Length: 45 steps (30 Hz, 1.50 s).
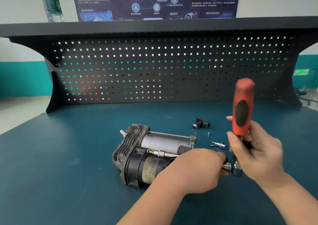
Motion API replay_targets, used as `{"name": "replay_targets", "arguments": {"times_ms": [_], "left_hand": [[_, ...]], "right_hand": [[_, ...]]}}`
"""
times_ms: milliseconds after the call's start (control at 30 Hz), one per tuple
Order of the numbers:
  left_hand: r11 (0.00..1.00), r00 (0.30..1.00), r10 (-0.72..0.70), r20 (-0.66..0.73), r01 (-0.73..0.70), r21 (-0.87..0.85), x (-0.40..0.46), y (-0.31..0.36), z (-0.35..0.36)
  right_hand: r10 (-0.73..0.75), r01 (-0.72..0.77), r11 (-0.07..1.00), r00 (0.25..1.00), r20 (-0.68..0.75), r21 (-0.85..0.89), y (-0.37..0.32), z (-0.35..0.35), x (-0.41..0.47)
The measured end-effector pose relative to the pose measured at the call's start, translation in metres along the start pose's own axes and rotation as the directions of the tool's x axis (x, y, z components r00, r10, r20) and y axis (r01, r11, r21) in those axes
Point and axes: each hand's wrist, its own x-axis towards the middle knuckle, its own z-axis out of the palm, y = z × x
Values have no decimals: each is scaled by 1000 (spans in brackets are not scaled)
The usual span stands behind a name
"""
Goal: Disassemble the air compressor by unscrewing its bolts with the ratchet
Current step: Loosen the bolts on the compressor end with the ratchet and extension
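Observation:
The air compressor [146,154], grey finned metal with a black motor can, lies on its side on the blue-green bench top [68,156]. A long extension bar with a socket [161,153] runs along its body into a bolt on the left. My left hand [199,168] grips the bar's right end beside the chrome ratchet head [236,167]. My right hand [254,149] holds the ratchet by the lower part of its red and black handle [242,107], which stands nearly upright and looks blurred.
Behind the hands lie a spare socket bit [219,145], a loose bolt [208,134] and a small black removed fitting [200,123]. A black pegboard [154,70] backs the bench. A water bottle [51,2] stands on the top shelf at left.

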Motion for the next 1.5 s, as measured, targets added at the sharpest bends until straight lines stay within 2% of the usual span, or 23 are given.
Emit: {"name": "replay_targets", "arguments": {"times_ms": [67, 100, 133, 200, 267, 300, 333, 367, 433, 533, 600, 700, 767, 833, 900, 967, 1067, 1100, 1133, 1200, 1333, 1433, 1500], "left_hand": [[1000, 1000, -17, -6, 17, 14, -1, 1, 2], [999, 999, -30, -20, 30, 13, -1, 2, 3], [999, 999, -41, -36, 41, -1, -1, 3, 3], [998, 996, -54, -64, 52, -39, -2, 3, 2], [997, 996, -57, -73, 53, -51, -3, 3, 0], [998, 997, -49, -65, 47, -37, -3, 3, -1], [999, 998, -35, -48, 35, -10, -3, 3, -1], [1000, 999, -22, -28, 23, 20, -3, 4, -1], [999, 1000, -10, -8, 10, 44, -3, 4, -1], [999, 1000, -19, -16, 19, 36, -2, 4, 0], [999, 999, -18, -40, 20, 49, -2, 4, 2], [998, 996, -23, -83, 28, 55, -1, 4, 4], [998, 993, -37, -111, 42, 40, -1, 5, 4], [997, 993, -51, -103, 55, 45, -1, 5, 4], [996, 993, -68, -94, 73, 54, 0, 5, 5], [995, 991, -91, -101, 94, 23, 1, 4, 4], [994, 990, -103, -95, 99, -43, 2, 4, 0], [994, 993, -95, -71, 91, -52, 2, 4, -1], [995, 996, -82, -38, 80, -51, 3, 4, -1], [997, 998, -63, 32, 64, -35, 3, 3, -1], [997, 997, -70, 17, 71, -33, 5, 3, -1], [997, 996, -83, -42, 83, 6, 4, 3, 2], [997, 995, -75, -66, 75, -2, 3, 3, 3]], "right_hand": [[242, -240, 965, 970, -6, 103, 3, 4, 5], [404, -401, 908, 915, 2, 125, 9, 7, 7], [565, -563, 818, 825, 19, 116, 17, 10, 7], [826, -825, 542, 558, 80, 158, 36, 14, 3], [933, -931, 260, 310, 182, 255, 42, 16, -1], [941, -940, 212, 270, 203, 269, 41, 17, -3], [937, -935, 248, 299, 184, 255, 40, 17, -4], [918, -913, 338, 373, 131, 227, 38, 17, -4], [820, -804, 561, 573, 2, 196, 30, 16, 0], [585, -533, 789, 804, -109, 306, 12, 12, 4], [334, -287, 915, 934, -132, 283, 5, 7, 1], [2, 4, 997, 997, -71, 82, 3, -1, -6], [32, -32, 992, 999, 1, 119, 4, -4, -9], [226, -233, 948, 972, 58, 218, 1, -3, -8], [492, -491, 833, 868, 66, 254, 2, -1, -3], [723, -718, 653, 686, 86, 240, 13, 1, 1], [908, -895, 229, 338, 247, 384, 32, 6, -2], [917, -903, 136, 271, 294, 407, 35, 8, -5], [913, -908, 122, 261, 313, 401, 36, 9, -7], [895, -904, 245, 350, 276, 352, 37, 12, -8], [747, -740, 625, 659, 87, 247, 26, 9, -3], [384, -375, 895, 923, 13, 239, 7, 5, -7], [54, -56, 992, 998, 25, 109, -1, 1, -10]]}}
